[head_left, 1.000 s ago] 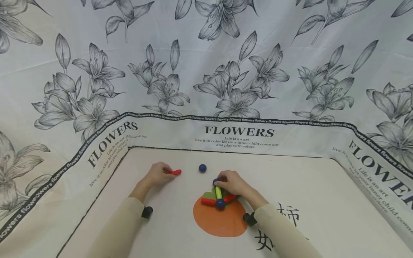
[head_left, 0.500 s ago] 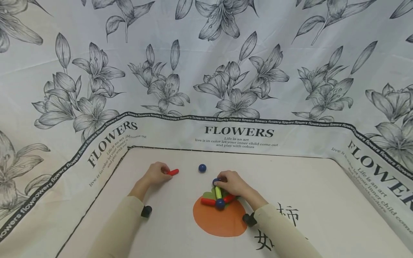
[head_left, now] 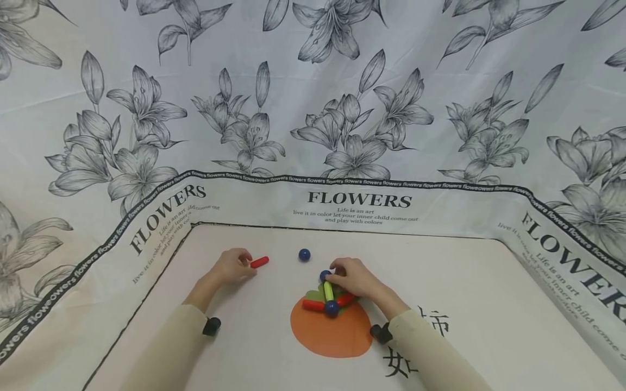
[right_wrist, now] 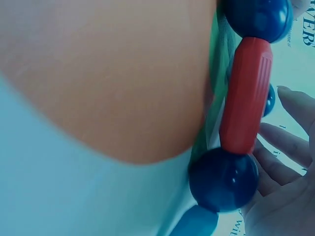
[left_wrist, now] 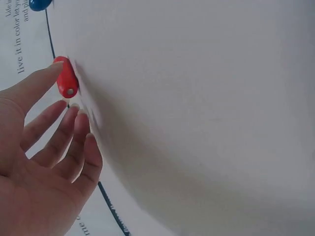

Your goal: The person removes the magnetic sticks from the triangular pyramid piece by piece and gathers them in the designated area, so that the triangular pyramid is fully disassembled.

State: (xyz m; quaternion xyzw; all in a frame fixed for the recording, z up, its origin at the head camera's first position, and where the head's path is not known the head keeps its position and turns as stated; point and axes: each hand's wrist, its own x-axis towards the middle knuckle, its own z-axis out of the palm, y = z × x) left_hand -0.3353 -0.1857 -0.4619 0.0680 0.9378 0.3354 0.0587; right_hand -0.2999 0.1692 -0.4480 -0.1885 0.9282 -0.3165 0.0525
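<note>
In the head view, my left hand [head_left: 236, 266] is beside a red rod [head_left: 260, 262] lying on the table. The left wrist view shows its thumb against the rod [left_wrist: 66, 77], with the other fingers spread apart from it. My right hand [head_left: 356, 278] pinches a blue ball [head_left: 325, 276] between thumb and index finger. A yellow-green rod [head_left: 329, 291] joins that ball to a central blue ball [head_left: 331, 308], from which a red rod [head_left: 313, 305] points left. In the right wrist view, another red rod [right_wrist: 246, 96] leads to a blue ball [right_wrist: 224, 179] and a blue rod [right_wrist: 197, 221].
A loose blue ball [head_left: 304, 254] sits between the hands, farther back. The joined pieces lie over an orange persimmon print [head_left: 332, 339] on the pale tabletop [head_left: 254, 326]. Behind hangs a flower-printed curtain [head_left: 274, 146], reaching the table's back edge.
My left hand has drawn back left with the red rod, then loosened its fingers, leaving the rod on the table. The right hand keeps its place at the blue ball.
</note>
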